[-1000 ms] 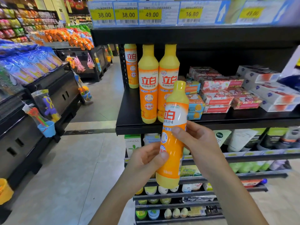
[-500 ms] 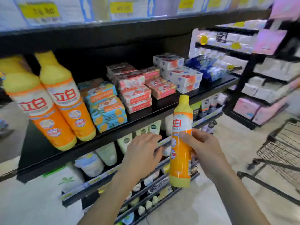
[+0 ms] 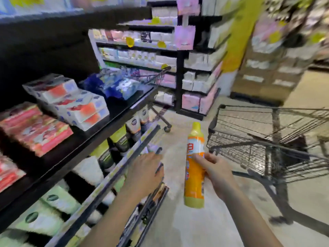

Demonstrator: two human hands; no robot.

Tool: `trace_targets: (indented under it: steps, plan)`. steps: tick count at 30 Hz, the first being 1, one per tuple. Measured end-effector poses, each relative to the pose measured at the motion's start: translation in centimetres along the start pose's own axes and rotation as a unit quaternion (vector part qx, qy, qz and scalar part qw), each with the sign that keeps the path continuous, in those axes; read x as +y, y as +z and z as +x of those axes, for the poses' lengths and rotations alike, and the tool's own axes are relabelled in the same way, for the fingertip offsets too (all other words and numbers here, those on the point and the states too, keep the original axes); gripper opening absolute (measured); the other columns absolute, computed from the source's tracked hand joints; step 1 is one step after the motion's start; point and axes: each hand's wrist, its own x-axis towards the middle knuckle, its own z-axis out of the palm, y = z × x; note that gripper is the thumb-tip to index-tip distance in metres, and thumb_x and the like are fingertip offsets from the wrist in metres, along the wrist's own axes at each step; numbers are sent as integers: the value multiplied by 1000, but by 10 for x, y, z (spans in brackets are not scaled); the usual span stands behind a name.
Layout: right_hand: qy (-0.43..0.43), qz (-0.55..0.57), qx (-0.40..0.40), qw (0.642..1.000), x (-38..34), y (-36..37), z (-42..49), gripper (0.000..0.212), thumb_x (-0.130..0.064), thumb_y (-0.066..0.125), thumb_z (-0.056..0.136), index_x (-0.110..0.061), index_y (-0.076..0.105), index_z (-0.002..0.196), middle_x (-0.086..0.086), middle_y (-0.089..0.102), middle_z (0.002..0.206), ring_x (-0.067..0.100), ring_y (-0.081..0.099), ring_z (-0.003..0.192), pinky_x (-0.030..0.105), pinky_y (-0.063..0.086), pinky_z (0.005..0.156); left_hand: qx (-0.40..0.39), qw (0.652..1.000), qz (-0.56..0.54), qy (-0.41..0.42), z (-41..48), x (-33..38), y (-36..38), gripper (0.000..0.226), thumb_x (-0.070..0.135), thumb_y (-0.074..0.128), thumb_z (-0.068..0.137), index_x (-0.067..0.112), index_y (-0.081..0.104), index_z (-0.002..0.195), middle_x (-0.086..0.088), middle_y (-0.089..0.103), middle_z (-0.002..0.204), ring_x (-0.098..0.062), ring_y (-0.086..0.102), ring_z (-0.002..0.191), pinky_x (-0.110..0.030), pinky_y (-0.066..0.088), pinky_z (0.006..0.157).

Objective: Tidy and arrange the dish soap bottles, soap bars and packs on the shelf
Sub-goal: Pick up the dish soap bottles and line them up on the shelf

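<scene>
My 2 forearms reach forward from the bottom of the view. My right hand (image 3: 216,172) grasps the dish soap bottle (image 3: 194,188) around its middle, fingers wrapped across the front of the label and the wrist bent a little inward. The bottle stands nearly upright in the air, yellow cap up and yellow base down, out over the floor (image 3: 204,229) and off the shelving, between the shelf fronts on my left and the wire shopping cart (image 3: 263,139) on my right. My left hand (image 3: 144,172) is palm down, its back toward me, fingers loose and stretched forward, holding nothing. It hovers at the front rail (image 3: 122,161) of a lower shelf, and the blur keeps me from telling whether the fingertips touch it. Behind that rail stand pale green packs (image 3: 58,198) and, further along, dark-capped tubes (image 3: 133,126). Above them runs the black shelf (image 3: 85,145), where red soap packs (image 3: 37,130) lie stacked near its front edge at the left. White and orange packs (image 3: 73,102) are piled beside them, and blue packs (image 3: 114,84) sit toward its far end. Beyond the shelf's end, another cart (image 3: 157,77) stands partly hidden. Farthest off are racks of pale packages (image 3: 138,54), too blurred to read.
</scene>
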Motion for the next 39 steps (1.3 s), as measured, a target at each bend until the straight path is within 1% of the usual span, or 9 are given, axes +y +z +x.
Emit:
trace_targets:
  steps: [3,6,9,11,16,18,23,28,39]
  plan:
    - [5,11,20,1000,-3,-38,31,42,-32,85,69,-8,75,102,8,80,91,21,76,82,38,62,77,-11,1000,-21,14,46,27,15,27,34,57,96,23,67,119,0,68,109,-28,66,103,-40,52,80]
    - [16,16,43,999,-5,-72,59,33,-26,82,80,-8,74,106,8,80,90,21,76,80,52,59,89,-2,999,-16,37,90,47,37,31,36,52,97,20,68,119,-2,69,107,-28,69,99,-40,54,76]
    - [25,51,61,997,-12,-98,86,17,-12,76,88,-3,72,101,8,78,77,15,73,63,29,60,57,-38,998,-25,44,133,57,59,47,45,38,88,19,71,110,0,71,98,-27,71,91,-37,57,68]
    - [26,65,70,995,-15,-113,105,10,-8,74,89,-2,71,96,8,77,74,14,72,59,23,55,51,-39,998,-13,54,162,61,72,48,45,38,89,20,71,112,1,71,98,-25,71,91,-34,55,69]
    - [38,52,114,991,-19,-142,170,21,-22,79,86,-16,71,105,2,80,93,19,78,88,32,62,74,-59,993,-64,81,241,75,89,35,34,51,103,21,63,133,4,66,128,-23,64,111,-32,47,86]
    - [41,46,124,990,-22,-151,199,22,-24,79,87,-16,71,106,2,80,94,18,78,87,31,62,72,-53,991,-84,88,278,74,103,37,33,52,103,20,61,136,3,64,132,-22,64,109,-30,44,87]
    - [62,28,158,985,-30,-166,279,23,-29,79,87,-19,72,106,1,80,96,20,77,90,34,62,74,-56,987,-108,109,377,67,142,34,30,59,99,17,66,130,-1,69,123,-26,67,105,-37,54,87]
    - [94,43,195,975,-33,-184,361,18,-25,79,88,-16,73,103,2,80,94,20,77,89,33,61,74,-82,983,-104,130,470,65,180,30,29,62,91,14,73,115,-3,75,106,-25,70,72,-37,59,67]
    - [185,70,208,958,-3,-255,503,32,-27,80,86,-11,73,113,6,80,100,21,77,91,34,61,76,-196,967,-134,97,602,99,287,44,29,60,97,13,60,137,-8,64,130,-34,66,108,-44,55,84]
